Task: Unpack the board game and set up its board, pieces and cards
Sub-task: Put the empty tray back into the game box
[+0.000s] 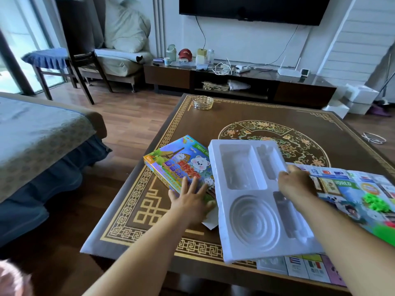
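The colourful game box [177,165], printed with a white bear, lies on the brown patterned table [256,116]. My left hand [190,199] presses flat on the box's near corner with straight fingers. My right hand [296,184] grips the right edge of a white moulded plastic insert tray [252,199], holding it tilted above the table; its compartments look empty. Under and to the right of the tray the unfolded game board [350,195] lies flat. Green plastic pieces [376,202] sit on the board near the right edge.
A glass ashtray [203,102] stands at the table's far left corner. A white paper [210,221] pokes out beneath the tray. A bed [38,142] is to the left, a TV bench [235,80] beyond the table.
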A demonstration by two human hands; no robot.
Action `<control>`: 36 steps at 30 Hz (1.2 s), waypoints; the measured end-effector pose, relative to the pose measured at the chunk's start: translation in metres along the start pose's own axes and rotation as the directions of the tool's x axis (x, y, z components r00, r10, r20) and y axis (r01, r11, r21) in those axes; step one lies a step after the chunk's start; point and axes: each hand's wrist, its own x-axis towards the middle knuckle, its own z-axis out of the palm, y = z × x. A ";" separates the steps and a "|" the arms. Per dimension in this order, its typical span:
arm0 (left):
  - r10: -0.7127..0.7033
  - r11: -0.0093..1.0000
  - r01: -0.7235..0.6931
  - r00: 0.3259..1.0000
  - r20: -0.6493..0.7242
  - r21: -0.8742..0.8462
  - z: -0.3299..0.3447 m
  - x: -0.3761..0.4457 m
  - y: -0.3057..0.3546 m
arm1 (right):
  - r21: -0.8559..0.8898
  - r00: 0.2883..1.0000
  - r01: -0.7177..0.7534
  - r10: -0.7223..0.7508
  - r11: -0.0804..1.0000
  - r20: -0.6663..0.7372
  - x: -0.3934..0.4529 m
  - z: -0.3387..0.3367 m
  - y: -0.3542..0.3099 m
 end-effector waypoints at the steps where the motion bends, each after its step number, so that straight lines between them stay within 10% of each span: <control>1: 0.011 0.999 -0.012 1.000 0.009 0.038 0.002 -0.001 -0.003 | 0.002 1.000 -0.003 0.003 1.000 0.002 -0.003 -0.001 0.000; 9: 0.123 0.957 -0.149 0.985 0.119 0.247 -0.035 -0.001 -0.047 | -0.041 0.998 -0.004 0.007 0.999 0.070 -0.028 0.002 0.000; 17: 0.032 0.999 -0.043 0.952 -0.306 -0.028 -0.008 -0.055 -0.045 | -0.026 0.993 -0.040 0.042 0.999 0.113 -0.066 0.003 0.006; 27: 0.052 0.979 -0.033 0.995 -0.089 0.203 0.001 -0.080 -0.071 | -0.175 0.980 -0.002 0.037 0.985 0.197 -0.102 0.006 0.023; 32: -0.085 0.965 0.046 0.986 -0.144 -0.259 -0.019 -0.087 -0.069 | -0.156 0.962 0.044 0.001 0.987 0.275 -0.122 0.015 0.023; 36: -0.225 0.725 0.038 0.957 -0.183 -0.687 -0.025 -0.086 -0.067 | -0.033 0.946 0.100 -0.085 0.994 0.312 -0.140 0.030 0.012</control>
